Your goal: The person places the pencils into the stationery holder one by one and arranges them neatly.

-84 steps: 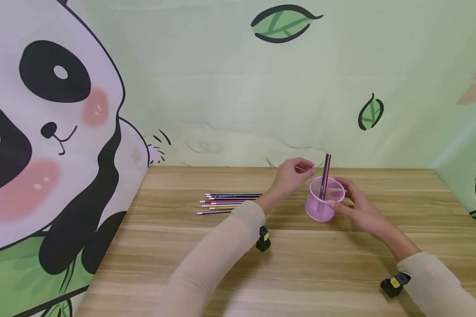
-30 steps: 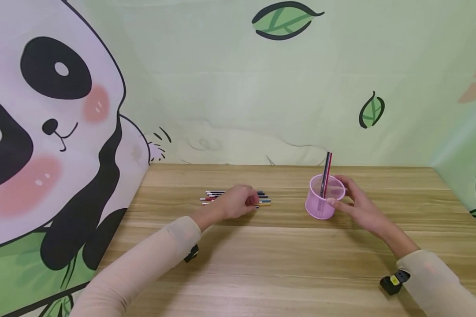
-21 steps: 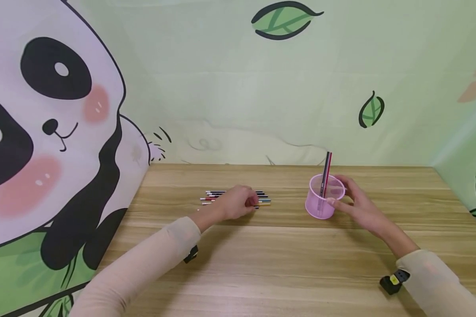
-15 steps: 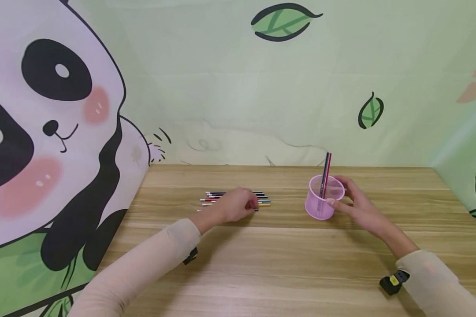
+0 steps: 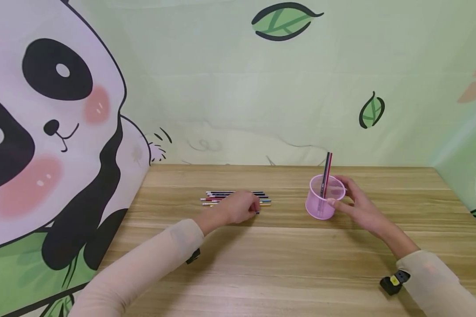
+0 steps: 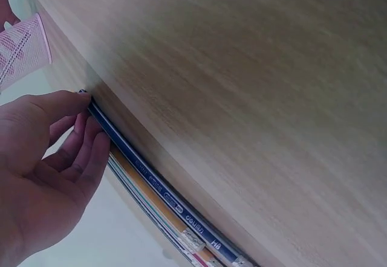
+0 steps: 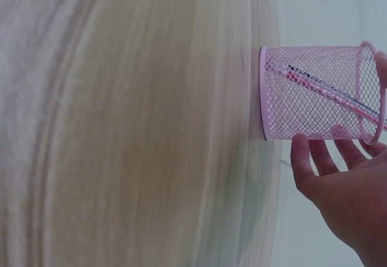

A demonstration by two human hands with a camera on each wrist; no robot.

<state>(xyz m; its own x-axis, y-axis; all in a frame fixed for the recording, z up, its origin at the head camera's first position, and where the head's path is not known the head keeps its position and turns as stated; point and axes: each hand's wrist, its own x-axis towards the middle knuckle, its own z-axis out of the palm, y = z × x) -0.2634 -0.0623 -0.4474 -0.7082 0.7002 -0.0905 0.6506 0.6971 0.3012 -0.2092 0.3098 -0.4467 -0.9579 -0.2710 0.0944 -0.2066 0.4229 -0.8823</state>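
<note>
Pencils point(image 5: 210, 199) share the wooden tabletop point(image 5: 285, 264) with a larger pink mesh cup point(image 5: 317, 209), which stands upright well to their right. The right hand point(image 5: 355, 202) holds the cup by its right side, presumably to steady it, while leaning pencils point(image 5: 326, 169) inside seem kept from toppling by its wall. At left the others lie flat side by side, where the left hand point(image 5: 238, 207) pinches the nearmost, a dark blue pencil point(image 6: 154, 182), by its right end, probably because that one separates most easily.
</note>
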